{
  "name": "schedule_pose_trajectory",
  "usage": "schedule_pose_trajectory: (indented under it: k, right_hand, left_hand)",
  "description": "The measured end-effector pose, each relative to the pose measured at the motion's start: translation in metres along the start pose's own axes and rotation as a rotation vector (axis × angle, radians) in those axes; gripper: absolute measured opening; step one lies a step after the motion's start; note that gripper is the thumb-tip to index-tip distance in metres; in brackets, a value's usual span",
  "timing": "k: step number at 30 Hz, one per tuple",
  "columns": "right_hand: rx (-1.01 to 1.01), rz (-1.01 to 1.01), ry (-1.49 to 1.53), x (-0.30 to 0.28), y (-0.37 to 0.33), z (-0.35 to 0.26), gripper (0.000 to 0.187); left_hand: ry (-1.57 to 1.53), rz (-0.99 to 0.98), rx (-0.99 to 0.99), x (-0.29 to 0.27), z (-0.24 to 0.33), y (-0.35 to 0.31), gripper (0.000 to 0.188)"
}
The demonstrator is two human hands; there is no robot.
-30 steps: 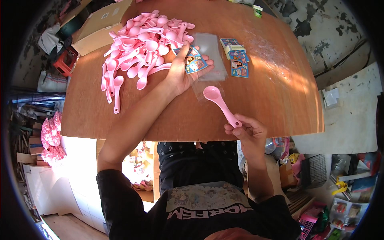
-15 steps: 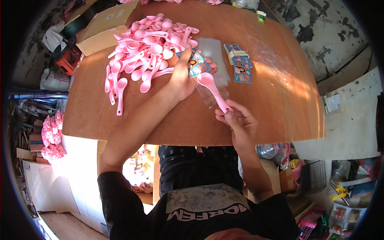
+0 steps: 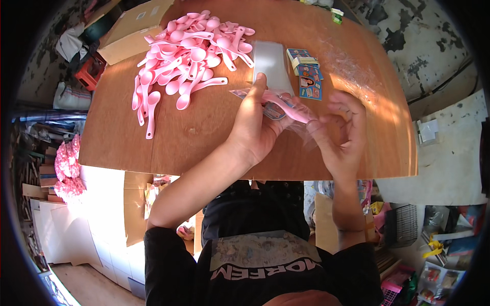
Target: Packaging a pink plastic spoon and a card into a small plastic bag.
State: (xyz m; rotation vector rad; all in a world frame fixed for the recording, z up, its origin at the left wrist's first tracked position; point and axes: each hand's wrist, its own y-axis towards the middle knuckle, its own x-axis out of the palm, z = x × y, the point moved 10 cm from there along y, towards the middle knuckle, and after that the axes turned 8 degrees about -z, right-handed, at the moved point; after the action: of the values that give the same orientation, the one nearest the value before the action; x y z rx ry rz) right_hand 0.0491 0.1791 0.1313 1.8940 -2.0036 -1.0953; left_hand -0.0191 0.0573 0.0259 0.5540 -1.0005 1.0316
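Observation:
My left hand (image 3: 258, 125) is closed on a clear plastic bag with a blue printed card (image 3: 274, 111) and a pink plastic spoon (image 3: 292, 108) in it. The spoon's handle points to the right, and the hand partly covers its bowl. My right hand (image 3: 343, 133) is at the handle end, fingers spread and thumb touching the bag or the handle tip. Beyond my left hand lies a stack of clear bags (image 3: 270, 64). Blue printed cards (image 3: 310, 87) are piled to the right of it. A big heap of pink spoons (image 3: 191, 56) covers the table's far left.
The brown wooden table (image 3: 199, 145) has its curved edge close to my body. At the back left stands a cardboard box (image 3: 135, 30). Loose clear film (image 3: 352, 71) lies on the right, and a small green and yellow packet (image 3: 337, 15) sits at the far edge.
The spoon has moved from my right fingers' grip into the bag in my left hand. My left hand has come nearer; my right hand has shifted right and its fingers have spread.

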Motion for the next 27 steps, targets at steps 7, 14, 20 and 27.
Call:
schedule_pose_trajectory:
  k: [7,14,20,27]
  right_hand:
    - [-0.098,-0.125,-0.165,-0.03,0.077,-0.04,0.015]
    - [0.016,-0.173,-0.335,-0.045,0.107,-0.027,0.011]
    - [0.16,-0.252,-0.116,-0.018,0.089,-0.019,0.013]
    - [0.223,-0.416,0.06,0.025,0.063,-0.022,0.013]
  left_hand:
    - [-0.157,0.061,-0.161,0.013,-0.023,-0.009,0.044]
    - [0.317,-0.018,0.438,0.021,0.039,-0.048,0.05]
    - [1.181,-0.165,0.693,0.06,0.064,-0.057,0.056]
    - [0.821,-0.217,0.676,0.07,0.072,-0.064,0.026]
